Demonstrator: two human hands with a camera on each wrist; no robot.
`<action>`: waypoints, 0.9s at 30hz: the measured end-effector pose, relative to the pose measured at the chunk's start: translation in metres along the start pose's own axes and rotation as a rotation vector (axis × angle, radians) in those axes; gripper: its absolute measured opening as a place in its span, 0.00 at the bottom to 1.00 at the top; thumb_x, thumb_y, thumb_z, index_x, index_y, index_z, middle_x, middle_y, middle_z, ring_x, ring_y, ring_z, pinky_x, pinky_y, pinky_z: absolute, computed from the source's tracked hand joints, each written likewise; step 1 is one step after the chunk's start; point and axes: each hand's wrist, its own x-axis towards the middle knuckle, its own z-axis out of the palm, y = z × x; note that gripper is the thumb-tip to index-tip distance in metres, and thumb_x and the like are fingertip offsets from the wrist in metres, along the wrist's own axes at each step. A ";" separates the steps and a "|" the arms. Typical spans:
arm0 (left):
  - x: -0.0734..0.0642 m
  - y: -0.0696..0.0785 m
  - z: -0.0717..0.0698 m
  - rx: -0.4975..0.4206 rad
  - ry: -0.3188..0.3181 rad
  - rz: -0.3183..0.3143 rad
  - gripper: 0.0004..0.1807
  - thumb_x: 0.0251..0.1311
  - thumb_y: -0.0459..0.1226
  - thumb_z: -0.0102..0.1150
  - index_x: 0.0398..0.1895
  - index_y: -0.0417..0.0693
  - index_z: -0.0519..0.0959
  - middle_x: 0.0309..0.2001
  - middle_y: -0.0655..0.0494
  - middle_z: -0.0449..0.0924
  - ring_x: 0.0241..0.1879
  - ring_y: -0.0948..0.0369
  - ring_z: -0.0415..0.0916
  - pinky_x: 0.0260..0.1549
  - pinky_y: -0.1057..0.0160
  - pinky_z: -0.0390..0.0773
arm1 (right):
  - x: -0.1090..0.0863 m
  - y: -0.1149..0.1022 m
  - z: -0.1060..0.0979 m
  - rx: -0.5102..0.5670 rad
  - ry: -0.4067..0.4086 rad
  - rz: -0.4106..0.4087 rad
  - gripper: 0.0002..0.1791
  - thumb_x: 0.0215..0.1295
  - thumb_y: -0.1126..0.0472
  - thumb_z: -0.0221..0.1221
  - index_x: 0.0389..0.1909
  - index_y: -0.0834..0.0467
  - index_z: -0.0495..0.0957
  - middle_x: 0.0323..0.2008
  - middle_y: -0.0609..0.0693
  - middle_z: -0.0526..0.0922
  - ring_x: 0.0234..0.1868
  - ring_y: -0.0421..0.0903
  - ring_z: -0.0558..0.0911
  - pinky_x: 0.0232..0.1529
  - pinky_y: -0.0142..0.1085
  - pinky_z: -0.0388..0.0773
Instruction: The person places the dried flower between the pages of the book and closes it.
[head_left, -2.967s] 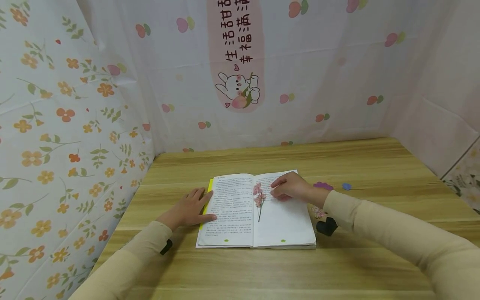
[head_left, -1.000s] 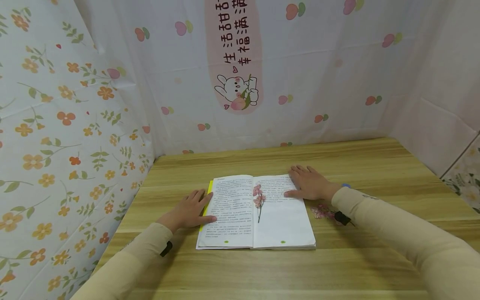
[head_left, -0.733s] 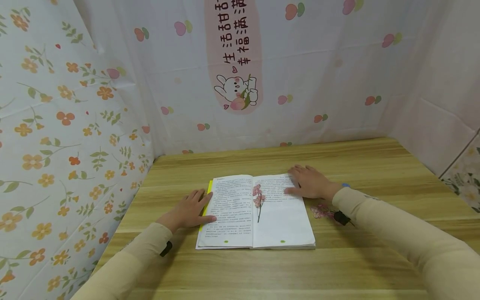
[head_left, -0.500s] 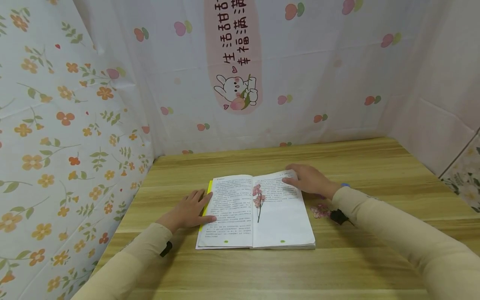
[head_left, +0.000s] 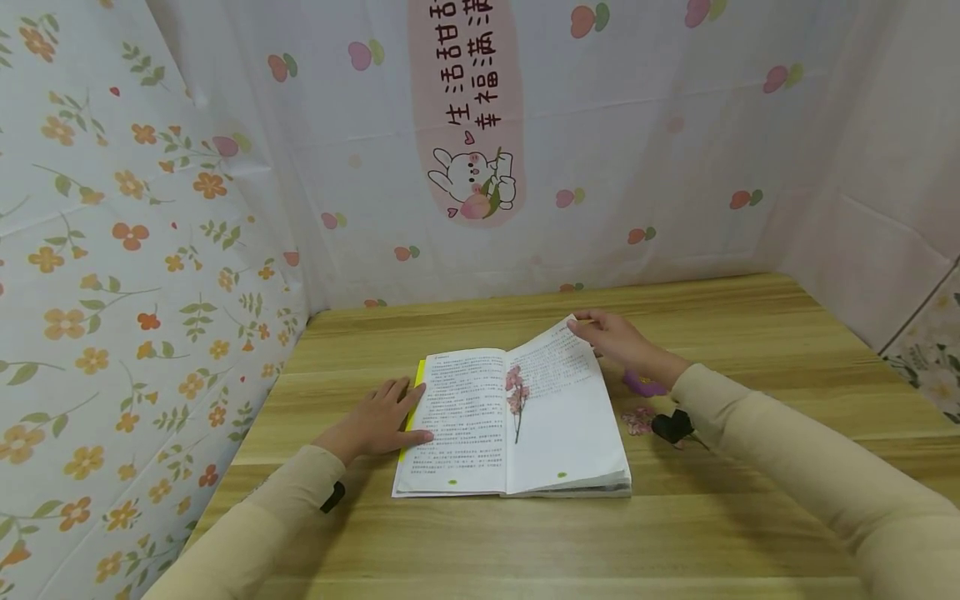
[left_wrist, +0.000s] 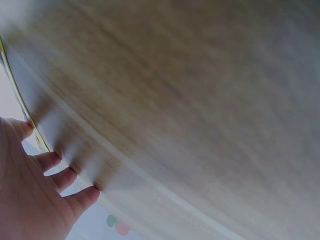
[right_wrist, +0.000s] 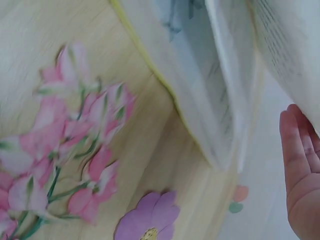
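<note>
We see right hand [head_left: 613, 337] raised, pinching the far corner of the right page [head_left: 562, 433], which tilts up. Left hand [head_left: 377, 423] splayed on left edge of the book [head_left: 459, 421], open on table [head_left: 450, 546]; pink flower [head_left: 517, 393] by the fold.

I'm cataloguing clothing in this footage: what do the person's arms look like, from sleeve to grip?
The left sleeve and right sleeve are long and cream. Near each cuff shows a small black piece, likely the wrist camera. The left grip and right grip wear no gloves.
</note>
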 end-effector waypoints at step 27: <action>0.002 -0.001 0.003 -0.001 -0.026 -0.025 0.51 0.61 0.69 0.46 0.76 0.45 0.53 0.72 0.34 0.50 0.70 0.40 0.49 0.61 0.38 0.58 | -0.021 -0.031 0.036 0.318 -0.077 -0.028 0.36 0.79 0.42 0.31 0.70 0.68 0.58 0.51 0.66 0.79 0.43 0.50 0.83 0.41 0.42 0.80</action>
